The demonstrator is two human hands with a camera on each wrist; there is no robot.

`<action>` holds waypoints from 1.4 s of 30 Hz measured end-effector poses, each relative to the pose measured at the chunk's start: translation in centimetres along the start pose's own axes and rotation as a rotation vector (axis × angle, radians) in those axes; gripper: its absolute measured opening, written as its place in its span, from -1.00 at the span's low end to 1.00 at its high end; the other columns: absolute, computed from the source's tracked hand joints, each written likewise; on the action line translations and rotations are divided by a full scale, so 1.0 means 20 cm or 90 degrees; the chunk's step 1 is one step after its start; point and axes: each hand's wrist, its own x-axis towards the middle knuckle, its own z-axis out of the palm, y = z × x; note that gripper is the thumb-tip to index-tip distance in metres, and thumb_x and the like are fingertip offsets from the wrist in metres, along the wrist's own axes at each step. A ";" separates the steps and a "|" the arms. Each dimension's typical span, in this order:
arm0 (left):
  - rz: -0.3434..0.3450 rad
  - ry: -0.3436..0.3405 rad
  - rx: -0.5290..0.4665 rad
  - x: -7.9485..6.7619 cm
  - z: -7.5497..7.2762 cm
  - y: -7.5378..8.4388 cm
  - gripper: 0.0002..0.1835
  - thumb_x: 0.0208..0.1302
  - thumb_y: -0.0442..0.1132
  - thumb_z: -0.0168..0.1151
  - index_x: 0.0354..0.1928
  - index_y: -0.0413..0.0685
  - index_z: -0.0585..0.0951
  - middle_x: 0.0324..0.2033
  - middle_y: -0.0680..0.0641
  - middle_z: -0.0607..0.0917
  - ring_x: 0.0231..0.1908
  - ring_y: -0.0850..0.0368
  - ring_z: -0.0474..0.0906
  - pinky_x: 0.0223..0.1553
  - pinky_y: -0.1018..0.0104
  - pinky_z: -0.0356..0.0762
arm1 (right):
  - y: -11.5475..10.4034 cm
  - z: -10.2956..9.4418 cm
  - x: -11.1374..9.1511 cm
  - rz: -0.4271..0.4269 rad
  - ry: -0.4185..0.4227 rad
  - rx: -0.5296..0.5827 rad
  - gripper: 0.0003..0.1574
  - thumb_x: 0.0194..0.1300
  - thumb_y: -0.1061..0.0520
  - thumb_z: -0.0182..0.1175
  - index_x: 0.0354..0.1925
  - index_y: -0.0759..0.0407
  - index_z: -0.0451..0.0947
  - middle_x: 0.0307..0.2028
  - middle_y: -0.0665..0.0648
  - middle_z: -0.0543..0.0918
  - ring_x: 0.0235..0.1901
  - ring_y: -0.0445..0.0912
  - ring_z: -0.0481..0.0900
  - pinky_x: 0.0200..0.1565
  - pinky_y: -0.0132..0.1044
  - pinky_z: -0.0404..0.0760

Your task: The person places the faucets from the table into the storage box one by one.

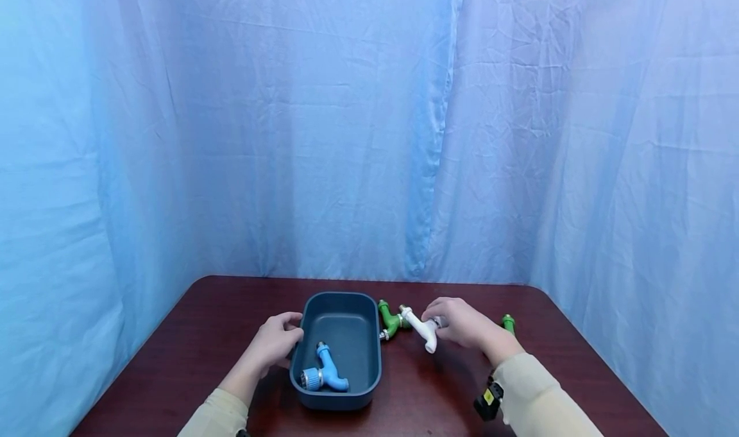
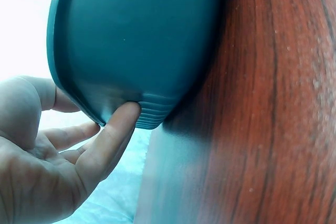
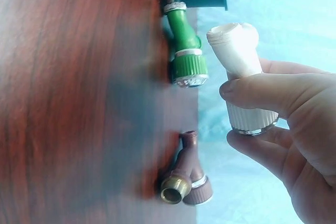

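Note:
A dark blue-grey rectangular tub [image 1: 340,303] stands on the table, with a light blue tap [image 1: 328,366] lying inside at its near end. My left hand [image 1: 274,343] grips the tub's left side; in the left wrist view, fingers [image 2: 113,137] press its outer wall and others reach the rim. My right hand [image 1: 460,322] holds a white tap [image 1: 423,328] by its ribbed knob, raised above the table right of the tub. In the right wrist view the white tap [image 3: 239,51] has its spout pointing away from the palm.
A green tap [image 1: 391,320] lies against the tub's right side. Another green tap [image 1: 508,323] is partly hidden behind my right forearm. A brown tap [image 3: 188,169] with a brass end lies below my right hand. Blue curtains [image 1: 358,135] hang behind the dark red wooden table [image 1: 242,296].

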 end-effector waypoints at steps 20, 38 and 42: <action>0.001 0.004 0.002 0.00 0.00 0.00 -0.43 0.32 -0.33 0.09 0.38 -0.29 0.41 -0.04 -0.29 0.63 -0.27 -0.06 0.64 -0.42 -0.03 0.74 | -0.11 -0.05 0.07 -0.039 0.011 0.004 -0.64 0.28 0.33 0.33 0.00 0.03 0.74 0.05 0.03 0.64 0.04 -0.03 0.60 -0.10 -0.24 0.68; 0.002 0.000 -0.001 0.00 0.00 -0.01 -0.44 0.34 -0.32 0.09 0.38 -0.28 0.41 -0.05 -0.29 0.64 -0.27 -0.07 0.66 -0.42 -0.02 0.74 | -0.27 -0.06 0.16 -0.072 0.013 0.031 -0.64 0.27 0.33 0.32 0.01 0.06 0.73 0.06 0.03 0.62 0.04 -0.05 0.58 -0.09 -0.20 0.69; 0.002 -0.001 -0.001 0.00 0.00 0.00 -0.44 0.34 -0.32 0.09 0.38 -0.28 0.41 -0.04 -0.29 0.64 -0.26 -0.08 0.66 -0.41 -0.03 0.74 | -0.31 -0.06 0.19 -0.075 0.008 0.024 -0.63 0.29 0.33 0.31 0.03 0.03 0.73 0.07 0.00 0.61 0.05 -0.07 0.57 -0.10 -0.28 0.66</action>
